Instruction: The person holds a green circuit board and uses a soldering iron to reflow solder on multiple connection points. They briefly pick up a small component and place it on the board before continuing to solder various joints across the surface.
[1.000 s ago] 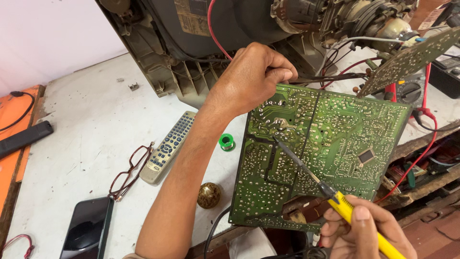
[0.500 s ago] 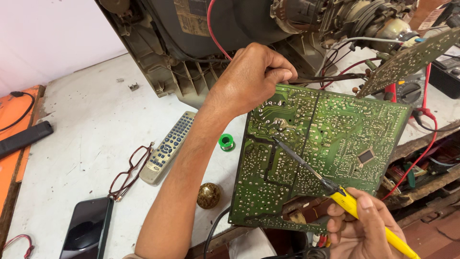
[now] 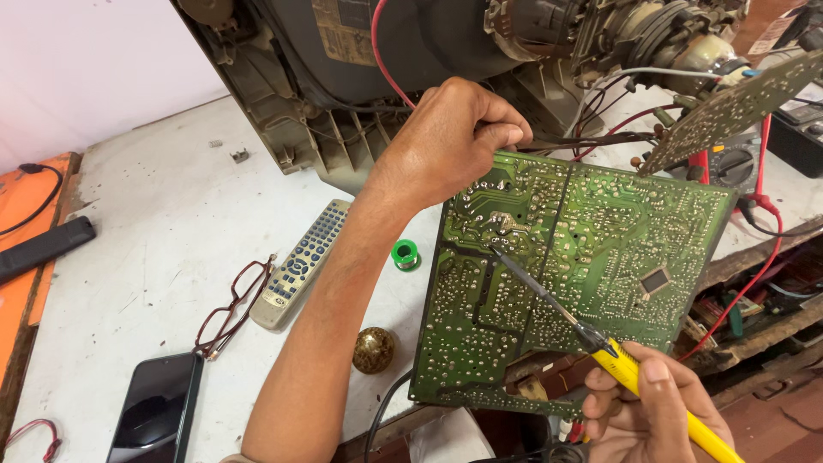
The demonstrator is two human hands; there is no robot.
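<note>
A large green circuit board [image 3: 600,257] stands tilted, solder side toward me, in front of an opened old television chassis [image 3: 360,77]. My left hand [image 3: 446,137] grips the board's top left edge with fingers curled over it. My right hand [image 3: 651,411] holds a yellow-handled soldering iron [image 3: 634,377] at the lower right. Its thin dark tip [image 3: 495,250] touches the solder side in the board's upper left part.
On the white bench lie a grey remote control [image 3: 300,261], red-framed glasses [image 3: 231,304], a black phone [image 3: 159,407], a green solder spool [image 3: 405,254] and a small brass ball [image 3: 374,350]. Red wires [image 3: 759,249] and a second small board [image 3: 737,107] sit at right.
The soldering iron's tip has shifted slightly left and up across the board. My left hand holds the board in the same place.
</note>
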